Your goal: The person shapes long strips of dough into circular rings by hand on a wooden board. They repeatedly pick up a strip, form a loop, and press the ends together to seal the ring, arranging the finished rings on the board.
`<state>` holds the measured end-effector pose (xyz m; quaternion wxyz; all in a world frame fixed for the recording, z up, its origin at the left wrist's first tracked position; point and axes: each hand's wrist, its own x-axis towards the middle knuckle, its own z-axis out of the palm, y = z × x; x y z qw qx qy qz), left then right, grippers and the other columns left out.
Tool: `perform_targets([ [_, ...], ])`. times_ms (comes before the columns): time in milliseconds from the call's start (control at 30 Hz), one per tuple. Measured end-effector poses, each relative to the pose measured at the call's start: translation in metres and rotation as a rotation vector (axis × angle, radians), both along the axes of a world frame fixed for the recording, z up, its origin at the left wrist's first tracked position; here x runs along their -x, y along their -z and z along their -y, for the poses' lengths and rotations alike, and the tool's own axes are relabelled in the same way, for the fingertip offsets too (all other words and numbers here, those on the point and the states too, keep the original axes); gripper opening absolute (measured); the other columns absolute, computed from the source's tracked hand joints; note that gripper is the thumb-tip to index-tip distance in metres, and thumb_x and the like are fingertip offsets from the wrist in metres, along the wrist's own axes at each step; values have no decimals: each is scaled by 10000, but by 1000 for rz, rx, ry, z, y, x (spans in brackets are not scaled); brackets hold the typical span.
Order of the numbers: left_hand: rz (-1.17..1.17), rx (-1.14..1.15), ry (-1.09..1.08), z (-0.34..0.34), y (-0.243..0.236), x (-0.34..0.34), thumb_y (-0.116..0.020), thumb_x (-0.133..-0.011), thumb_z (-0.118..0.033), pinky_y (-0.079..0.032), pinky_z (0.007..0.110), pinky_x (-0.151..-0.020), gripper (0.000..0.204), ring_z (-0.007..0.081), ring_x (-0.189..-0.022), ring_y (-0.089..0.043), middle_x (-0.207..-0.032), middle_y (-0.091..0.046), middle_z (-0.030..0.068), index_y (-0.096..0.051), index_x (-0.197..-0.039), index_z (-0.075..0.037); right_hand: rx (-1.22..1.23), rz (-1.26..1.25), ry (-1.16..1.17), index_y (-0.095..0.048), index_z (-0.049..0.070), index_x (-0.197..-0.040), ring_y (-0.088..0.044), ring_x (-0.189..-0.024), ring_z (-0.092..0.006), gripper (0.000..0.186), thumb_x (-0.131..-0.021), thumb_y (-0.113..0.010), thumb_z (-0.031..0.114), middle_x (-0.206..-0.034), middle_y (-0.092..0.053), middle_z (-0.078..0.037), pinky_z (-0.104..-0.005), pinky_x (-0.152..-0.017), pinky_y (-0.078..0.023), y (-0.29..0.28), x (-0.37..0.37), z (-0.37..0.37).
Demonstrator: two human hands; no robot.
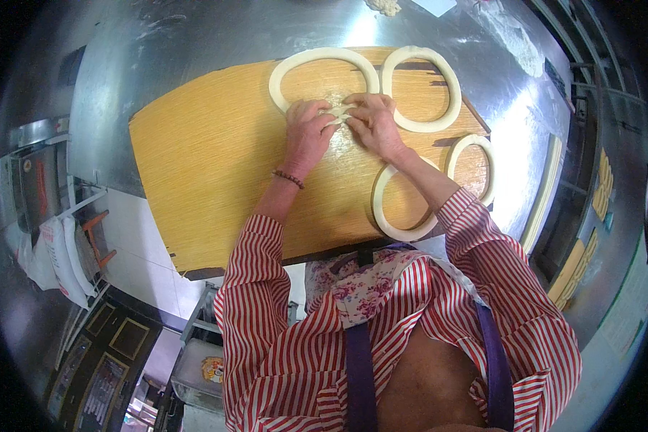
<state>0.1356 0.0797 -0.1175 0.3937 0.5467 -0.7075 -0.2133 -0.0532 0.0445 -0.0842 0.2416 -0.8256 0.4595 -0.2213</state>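
Both hands meet at the near edge of a pale ring of raw dough: the left hand and the right hand have their fingertips bent down and pinched onto the spot where the ring's two ends come together, so each is closed on dough, not loose.

Under everything lies the steel counter, dusted with flour at its far side. On it sits a large yellow wooden board, which carries the ring in hand at its far edge, a second dough ring just right of it and touching it, and two more rings nearer the person's right arm.

The join looks like the weak point; pinched too lightly it could spring apart, and pressed too hard it could thin to a neck. The two far rings already touch, so any push sideways could make them stick. The right striped sleeve passes directly over the nearest ring and could dent it. A bead bracelet on the left wrist hangs clear of the dough.
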Motion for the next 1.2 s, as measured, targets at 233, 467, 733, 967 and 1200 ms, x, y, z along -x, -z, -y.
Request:
perform_targets([
  [233,-4,5,-2,-1,-2,4,-769,-752,-98,-348,489,-1063,108,296,-1112,-540,-1104,-631,37,-717,-840,-64,30,-38,-27,-763,59,-936,-519,-1156,-231,123,-832,-711,100,-1206,-626,-40,-428,-1111,-263,-1,-1,-4],
  [467,57,-27,-6,-7,0,4,-751,-729,-47,-330,494,-1102,193,286,-1159,-525,-1142,-619,64,-718,-919,-50,87,-62,-9,-729,42,-983,-535,-1114,-247,244,-774,-785,158,-1197,-624,-60,-430,-1081,-302,-13,-7,-13],
  [733,24,-83,-113,-19,-17,5,-665,-770,15,-332,496,-1119,368,339,-1184,-517,-1185,-613,114,-658,-1132,-47,185,-19,17,-695,45,-891,-533,-1089,-271,191,-731,-785,96,-1174,-634,-52,-416,-1012,-338,-5,-16,-15],
  [967,-79,-134,-63,-8,-21,4,-577,-815,68,-331,518,-1119,469,362,-1166,-549,-1192,-636,167,-572,-1274,-30,184,6,-20,-711,28,-882,-511,-1115,-269,157,-748,-772,85,-1183,-627,-55,-415,-1010,-340,4,-14,-13],
  [1200,-125,-263,58,9,-17,7,-487,-839,97,-369,470,-1086,526,344,-1152,-570,-1152,-677,164,-519,-1353,-8,68,-45,-11,-746,47,-979,-468,-1185,-258,219,-789,-779,150,-1251,-597,-44,-428,-1077,-314,-5,-4,-16],
])
